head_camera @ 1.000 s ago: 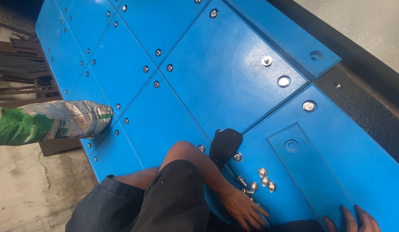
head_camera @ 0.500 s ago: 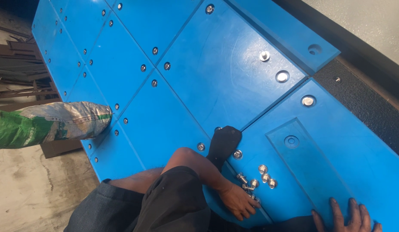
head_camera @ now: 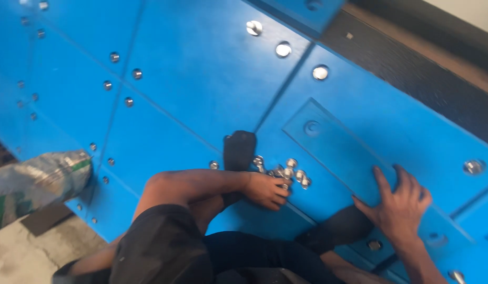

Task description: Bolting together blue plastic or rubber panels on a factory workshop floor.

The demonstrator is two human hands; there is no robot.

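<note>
While left hand (head_camera: 266, 190) touches bolts (head_camera: 286, 172) — right hand (head_camera: 399, 205) (flat), blue panel (head_camera: 202, 68)

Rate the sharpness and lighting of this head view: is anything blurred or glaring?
Head view: slight motion blur overall; loose bolts by the left hand smear together; fitted bolt heads glint brightly; blue panels evenly lit, right hand fairly clear.

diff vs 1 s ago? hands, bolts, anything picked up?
The right hand has slid further up onto the blue panel and now lies flat, fingers spread. The left hand stays at the pile of silver bolts, fingertips among them; whether it grips one cannot be told. The camera has shifted closer. The bolts, the black pad and the sack have not moved.
</note>
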